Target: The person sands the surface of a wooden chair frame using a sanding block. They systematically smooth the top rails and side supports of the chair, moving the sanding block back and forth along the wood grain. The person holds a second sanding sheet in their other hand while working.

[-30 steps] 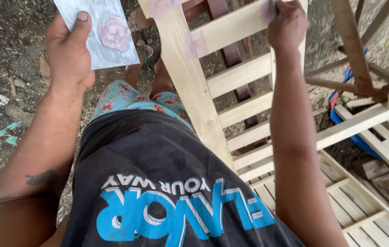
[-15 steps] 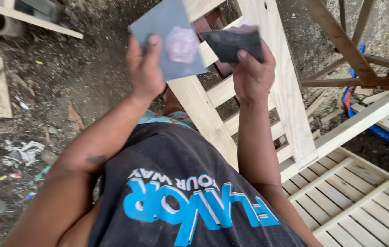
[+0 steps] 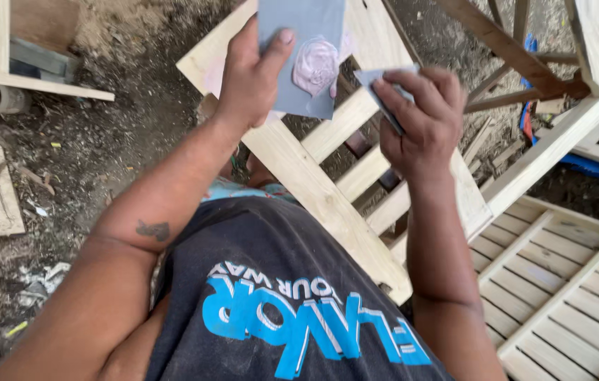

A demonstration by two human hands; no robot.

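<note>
Both hands are full: your left hand [image 3: 250,77] grips a grey card [image 3: 299,42] bearing pink putty [image 3: 315,65]; your right hand [image 3: 423,123] pinches a small scraper [image 3: 373,81]; the slatted frame [image 3: 327,204] below looks unfilled.

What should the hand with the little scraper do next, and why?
Probably dip the small flat scraper in the right hand into the pale pink blob of putty on the grey card that the left hand holds up. The scraper's tip sits just beside the blob, above the bare wooden slatted frame.
</note>
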